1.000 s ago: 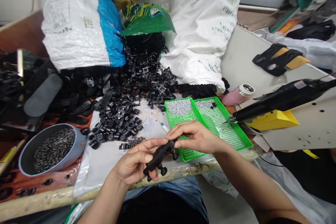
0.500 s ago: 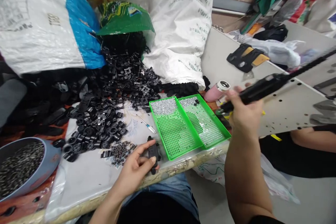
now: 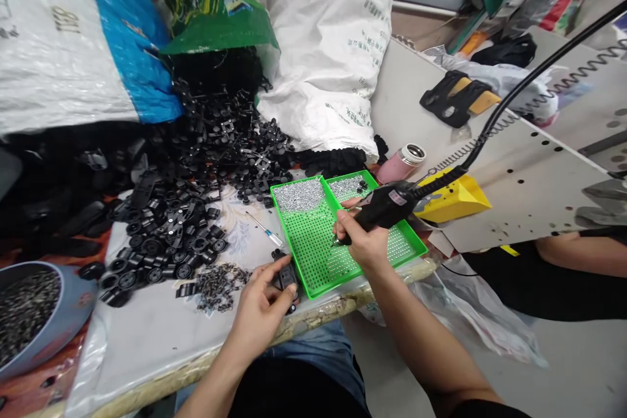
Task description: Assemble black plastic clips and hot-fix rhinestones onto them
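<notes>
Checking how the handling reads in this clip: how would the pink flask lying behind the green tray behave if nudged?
The pink flask lies on its side and looks round, so it would probably roll easily. It looks rigid, likely metal given its shiny rim, so not fragile. The green tray might stop it rolling forward.

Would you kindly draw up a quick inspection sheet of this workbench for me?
Surface: white plastic sheet on the bench.
Job's things: black plastic part; black electric pen tool, tip above green perforated tray holding silver studs.
Clutter: heaped black plastic pieces, bowl of small pieces, woven sacks.
Grippers: left hand holds the part; right hand holds the tool.
Cables: black cord runs up from the tool, coiled wire beside it.
Surroundings: pink flask, yellow wedge, co-worker's arm.
</notes>
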A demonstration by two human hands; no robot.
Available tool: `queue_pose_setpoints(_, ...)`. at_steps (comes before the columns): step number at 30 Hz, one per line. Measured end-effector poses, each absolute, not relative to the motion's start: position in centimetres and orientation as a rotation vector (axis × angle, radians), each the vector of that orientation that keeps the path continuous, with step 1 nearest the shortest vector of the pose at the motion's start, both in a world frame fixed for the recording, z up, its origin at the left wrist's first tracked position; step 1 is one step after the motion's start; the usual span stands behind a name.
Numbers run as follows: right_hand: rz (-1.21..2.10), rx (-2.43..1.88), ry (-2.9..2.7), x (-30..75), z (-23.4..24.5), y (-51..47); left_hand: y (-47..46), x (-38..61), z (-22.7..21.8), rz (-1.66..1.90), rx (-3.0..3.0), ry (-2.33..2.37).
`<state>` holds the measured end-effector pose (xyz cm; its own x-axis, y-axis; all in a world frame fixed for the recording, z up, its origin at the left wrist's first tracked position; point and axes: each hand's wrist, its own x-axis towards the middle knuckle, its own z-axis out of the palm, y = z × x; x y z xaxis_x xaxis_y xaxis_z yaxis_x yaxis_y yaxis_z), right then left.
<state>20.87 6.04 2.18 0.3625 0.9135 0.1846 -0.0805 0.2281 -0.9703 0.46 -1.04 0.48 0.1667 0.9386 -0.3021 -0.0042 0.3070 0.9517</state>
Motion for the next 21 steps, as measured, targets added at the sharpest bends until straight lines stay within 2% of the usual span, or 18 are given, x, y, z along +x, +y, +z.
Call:
queue_pose_setpoints(6,0.832,-1.106,-0.94,20.8,2.1,5.9,-1.1,0.3,-0.5,0.821,1.125,1.212)
queue_pose_setpoints(10,0.812,-1.072,-0.933,20.1,3.7,4.9,-1.2,0.4,-0.8,0.819,1.173,1.213)
queue_pose_setpoints(15,1.036,-0.866,-1.047,17.2,6.1,2.8,-1.3,0.5,-0.4,0.797,1.314,1.292)
queue_pose_setpoints(21,1.213,-0.851,-1.154,13.9,5.5,2.5,-1.4,0.6,-0.7,0.817,1.414,1.31)
